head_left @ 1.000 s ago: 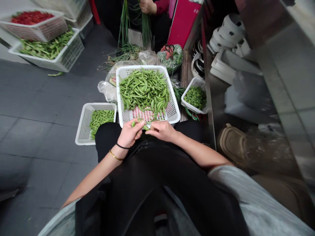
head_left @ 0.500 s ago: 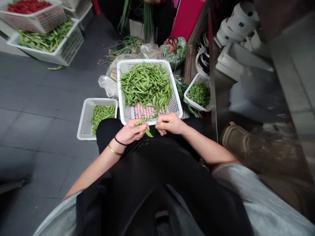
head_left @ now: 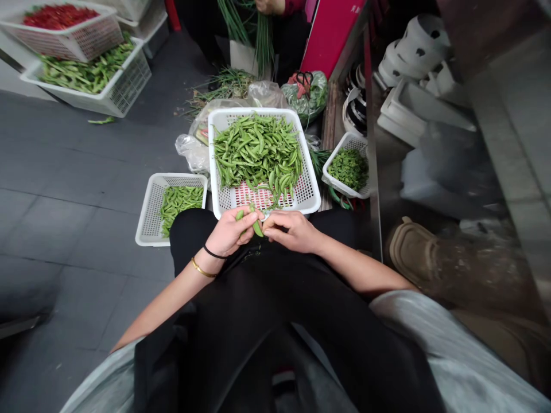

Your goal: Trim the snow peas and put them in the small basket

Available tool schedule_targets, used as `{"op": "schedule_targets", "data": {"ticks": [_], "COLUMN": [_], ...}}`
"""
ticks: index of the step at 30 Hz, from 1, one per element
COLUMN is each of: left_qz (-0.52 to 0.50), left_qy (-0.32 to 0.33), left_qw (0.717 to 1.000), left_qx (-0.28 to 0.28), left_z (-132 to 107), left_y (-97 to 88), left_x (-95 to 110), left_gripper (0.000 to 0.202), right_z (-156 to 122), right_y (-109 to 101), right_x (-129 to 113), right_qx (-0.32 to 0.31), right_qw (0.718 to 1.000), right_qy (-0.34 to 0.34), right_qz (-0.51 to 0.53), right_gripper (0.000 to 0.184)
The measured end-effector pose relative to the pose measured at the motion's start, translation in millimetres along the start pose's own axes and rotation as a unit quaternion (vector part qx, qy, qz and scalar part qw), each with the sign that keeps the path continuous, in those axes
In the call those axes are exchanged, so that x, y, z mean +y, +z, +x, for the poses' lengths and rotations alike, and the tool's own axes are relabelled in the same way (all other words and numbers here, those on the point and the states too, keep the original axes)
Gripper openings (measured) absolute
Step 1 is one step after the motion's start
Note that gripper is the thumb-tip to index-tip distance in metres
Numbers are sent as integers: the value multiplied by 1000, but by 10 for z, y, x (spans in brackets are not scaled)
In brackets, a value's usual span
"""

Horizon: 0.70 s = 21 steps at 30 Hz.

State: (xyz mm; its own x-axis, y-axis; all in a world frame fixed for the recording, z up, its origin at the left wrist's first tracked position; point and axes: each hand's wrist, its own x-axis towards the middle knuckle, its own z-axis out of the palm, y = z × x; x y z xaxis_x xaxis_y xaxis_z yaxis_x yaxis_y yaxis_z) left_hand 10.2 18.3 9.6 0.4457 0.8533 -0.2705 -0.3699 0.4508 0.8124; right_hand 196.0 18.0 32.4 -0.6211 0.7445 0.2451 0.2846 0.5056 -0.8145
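Observation:
My left hand (head_left: 230,232) is closed around green pea pods (head_left: 257,227) over my lap, just in front of the big white basket (head_left: 310,192). My right hand (head_left: 289,229) pinches the end of one of those pods, fingertips touching the left hand's. The big basket is heaped with green pea pods (head_left: 258,152). A smaller white basket (head_left: 148,212) to the left on the floor holds a thin pile of pods (head_left: 178,201).
A small basket of green trimmings (head_left: 349,169) sits at the right by a steel cabinet (head_left: 430,172). Stacked baskets of red chillies (head_left: 60,17) and green pods (head_left: 86,71) stand far left. Another person's hand (head_left: 269,6) holds green stalks at the top. Plastic bags (head_left: 193,152) lie behind.
My right hand had drawn away to the right from the pod; now it has come back against my left hand and pinches the pod's end. The view shifted slightly.

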Motion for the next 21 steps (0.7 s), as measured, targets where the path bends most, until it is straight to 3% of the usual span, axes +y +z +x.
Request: {"op": "schedule_targets", "data": {"ticks": [2, 4, 6, 8, 10, 12, 14, 16, 19, 21], "left_qz": [5, 11, 11, 8, 15, 39, 95, 205, 391, 440], "left_qy": [-26, -48, -57, -55, -51, -49, -51, -33, 65, 137], "left_qw": [998, 995, 994, 995, 995, 994, 988, 969, 904, 875], "left_qx": [-48, -84, -93, -87, -85, -93, -111, -130, -159, -147], "left_z": [-27, -52, -69, -73, -63, -49, -42, -53, -102, -132], "left_y": [-38, -92, -141, -170, -180, -178, -172, -164, -135, -96], "left_x": [7, 21, 31, 27, 10, 2, 30, 101, 220, 227], "left_gripper": [27, 27, 26, 24, 24, 26, 27, 27, 22, 20], "right_z": [12, 17, 19, 25, 38, 58, 81, 98, 111, 133], "right_y": [-66, -189, -331, -431, -440, -362, -248, -153, -68, -4], "right_x": [14, 68, 126, 143, 101, 34, -3, 17, 109, 160], "right_qx": [-9, 52, 135, 178, 150, 66, -36, -110, -158, -118], "right_qw": [991, 973, 961, 967, 986, 990, 967, 945, 963, 991], "right_qy": [62, 116, 137, 120, 67, -5, -57, -73, -71, -22], "right_qz": [116, 190, 197, 138, 22, -125, -246, -299, -207, -54], "right_gripper": [16, 17, 21, 23, 28, 34, 30, 29, 27, 27]}}
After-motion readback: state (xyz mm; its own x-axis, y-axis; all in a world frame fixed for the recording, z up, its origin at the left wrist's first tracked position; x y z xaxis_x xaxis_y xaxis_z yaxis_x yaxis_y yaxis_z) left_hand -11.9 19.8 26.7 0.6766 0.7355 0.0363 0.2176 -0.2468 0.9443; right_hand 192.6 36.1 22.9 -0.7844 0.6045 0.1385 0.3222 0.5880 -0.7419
